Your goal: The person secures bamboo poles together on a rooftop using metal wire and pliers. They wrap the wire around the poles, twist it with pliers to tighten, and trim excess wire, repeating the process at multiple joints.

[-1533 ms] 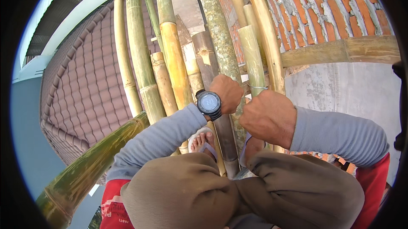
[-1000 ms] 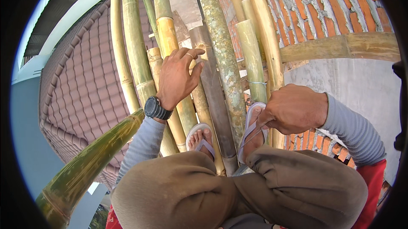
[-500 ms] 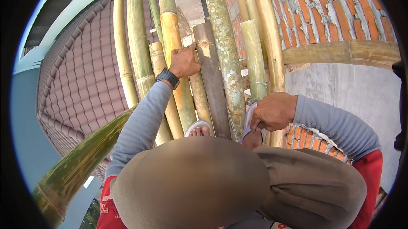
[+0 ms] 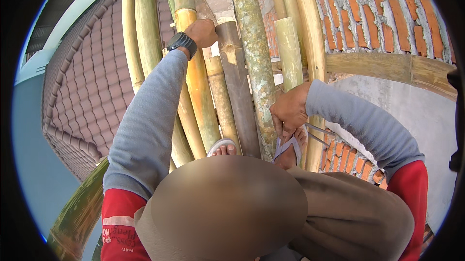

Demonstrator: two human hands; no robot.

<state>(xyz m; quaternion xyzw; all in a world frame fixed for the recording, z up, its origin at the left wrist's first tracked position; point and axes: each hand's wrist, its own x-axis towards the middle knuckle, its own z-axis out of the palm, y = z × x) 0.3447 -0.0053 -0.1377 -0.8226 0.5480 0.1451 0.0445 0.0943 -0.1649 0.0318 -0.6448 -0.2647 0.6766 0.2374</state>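
Atop a row of bamboo poles laid lengthwise, I have my left hand (image 4: 201, 33) at the far cut end of the dark pole (image 4: 237, 86), beside the yellow pole (image 4: 197, 77). Fingers curled, back of the hand up; fingertips out of sight, so I cannot tell whether they close on anything. Black watch (image 4: 181, 43) on that wrist.

Right hand (image 4: 289, 109) nearer to me, low over my right sandal (image 4: 282, 148), fingers bent and drawn together, knuckles near the short green pole (image 4: 289, 53). Two thin grey rods (image 4: 318, 129) stick out past it on the brick side; too little shows to say whether I grip them.

State of the work, as I judge it: poles down side by side, my sandalled feet over them. Dark pole lies between a shorter yellowish pole (image 4: 220, 86) and the mottled pole (image 4: 254, 43), far end level with my left hand, near end lost behind my blurred lap. Gaps narrow. I make out no binding around the dark pole, though its hidden stretch could carry one. So the laying out looks done for these; how much remains, I cannot judge from this view
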